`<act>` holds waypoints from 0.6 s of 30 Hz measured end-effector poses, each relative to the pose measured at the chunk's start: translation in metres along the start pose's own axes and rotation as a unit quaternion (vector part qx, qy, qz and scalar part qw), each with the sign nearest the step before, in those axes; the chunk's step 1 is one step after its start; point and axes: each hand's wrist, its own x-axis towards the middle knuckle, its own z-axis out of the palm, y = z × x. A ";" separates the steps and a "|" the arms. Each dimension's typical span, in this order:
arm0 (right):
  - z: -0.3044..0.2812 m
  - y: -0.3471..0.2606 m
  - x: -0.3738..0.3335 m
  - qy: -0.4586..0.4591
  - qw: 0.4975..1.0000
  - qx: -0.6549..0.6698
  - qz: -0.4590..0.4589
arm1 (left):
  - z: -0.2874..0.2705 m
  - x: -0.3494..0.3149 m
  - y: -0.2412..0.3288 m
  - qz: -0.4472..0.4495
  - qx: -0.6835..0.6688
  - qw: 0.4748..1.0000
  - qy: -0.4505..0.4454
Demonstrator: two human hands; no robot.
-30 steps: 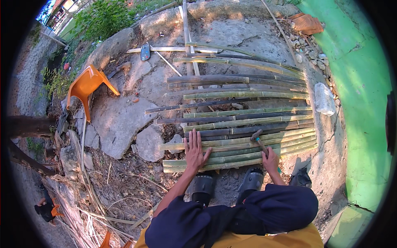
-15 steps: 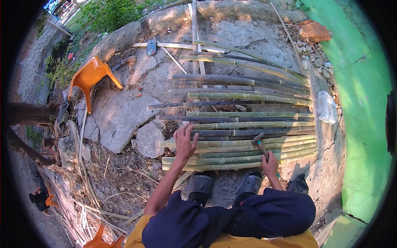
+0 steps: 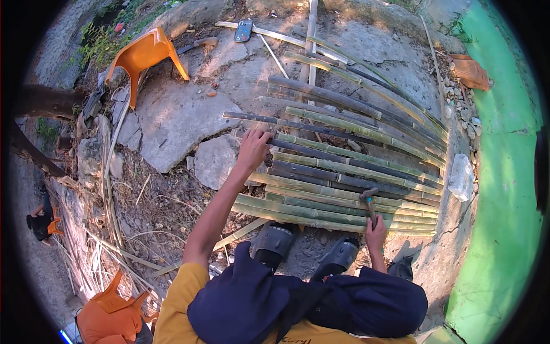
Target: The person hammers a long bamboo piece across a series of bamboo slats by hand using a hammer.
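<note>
Split bamboo strips [image 3: 366, 131], green and dark, lie side by side across the ground in front of my feet, fanning apart toward their left ends. My left hand [image 3: 252, 150] reaches out to those left ends, its fingers closed at the tip of a dark bamboo strip [image 3: 312, 150]. In my right hand [image 3: 376, 234] is a hammer [image 3: 371, 209] with a dark head and a partly teal handle, gripped low on the handle. Its head is over the nearer green strips. A long pole [image 3: 311, 34] runs away from me near the far strips.
An orange plastic chair [image 3: 148, 54] stands at the far left, with a phone [image 3: 243, 31] on a pale slat beyond. A clear plastic bundle [image 3: 460, 178] lies by the right ends. A person in orange [image 3: 109, 315] is at lower left. Broken concrete slabs [image 3: 175, 135] cover the ground.
My left hand has moved forward to the end of a dark strip and its fingers have closed. The view has shifted and turned. The hammer stays in my right hand.
</note>
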 end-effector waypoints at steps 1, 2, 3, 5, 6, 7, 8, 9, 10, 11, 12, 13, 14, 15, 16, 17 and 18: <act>-0.001 0.000 0.000 0.004 1.000 -0.001 -0.004 | 0.001 0.003 0.001 -0.001 -0.014 1.000 -0.004; -0.002 0.000 0.001 0.007 1.000 0.000 -0.008 | 0.000 0.004 0.003 0.004 -0.015 1.000 -0.002; -0.003 -0.001 0.000 0.005 1.000 -0.003 -0.009 | -0.002 0.003 0.004 0.001 -0.017 1.000 -0.004; -0.005 -0.006 0.000 -0.013 1.000 0.006 0.016 | -0.008 0.003 0.007 0.009 -0.034 0.999 0.025; -0.005 -0.004 -0.001 -0.013 1.000 0.005 0.016 | -0.011 0.002 0.009 0.008 -0.035 0.999 0.024; -0.005 -0.003 0.000 -0.007 1.000 0.007 0.009 | -0.013 0.000 0.011 0.004 -0.052 0.998 0.025; -0.005 -0.002 0.000 0.000 1.000 0.009 0.003 | -0.014 -0.001 0.013 0.001 -0.070 0.997 0.027; -0.005 0.000 0.000 0.001 1.000 0.008 0.003 | -0.015 -0.002 0.015 0.002 -0.071 0.997 0.027; -0.004 -0.001 0.000 0.001 1.000 0.005 0.001 | -0.016 -0.003 0.015 -0.002 -0.078 0.996 0.032; -0.004 0.000 0.000 0.001 1.000 0.001 -0.001 | -0.017 -0.003 0.015 -0.005 -0.086 0.996 0.036; -0.004 0.000 0.000 0.002 1.000 0.000 -0.001 | -0.016 -0.002 0.015 -0.004 -0.087 0.996 0.037; -0.003 -0.002 0.000 -0.003 1.000 -0.004 0.005 | -0.016 -0.003 0.014 -0.014 -0.084 0.996 0.038; -0.003 -0.004 -0.001 -0.007 1.000 -0.009 0.011 | -0.015 -0.003 0.014 -0.024 -0.083 0.996 0.038; -0.003 -0.005 -0.001 -0.007 1.000 -0.010 0.011 | -0.014 -0.003 0.013 -0.024 -0.084 0.995 0.039; -0.005 -0.006 -0.001 -0.005 1.000 -0.007 0.009 | -0.012 -0.001 0.013 -0.031 -0.088 0.995 0.032; -0.006 -0.007 -0.001 -0.003 1.000 -0.004 0.008 | -0.010 0.001 0.013 -0.037 -0.092 0.995 0.026; -0.006 -0.007 -0.001 0.001 1.000 -0.006 0.010 | -0.010 0.001 0.011 -0.034 -0.095 0.995 0.027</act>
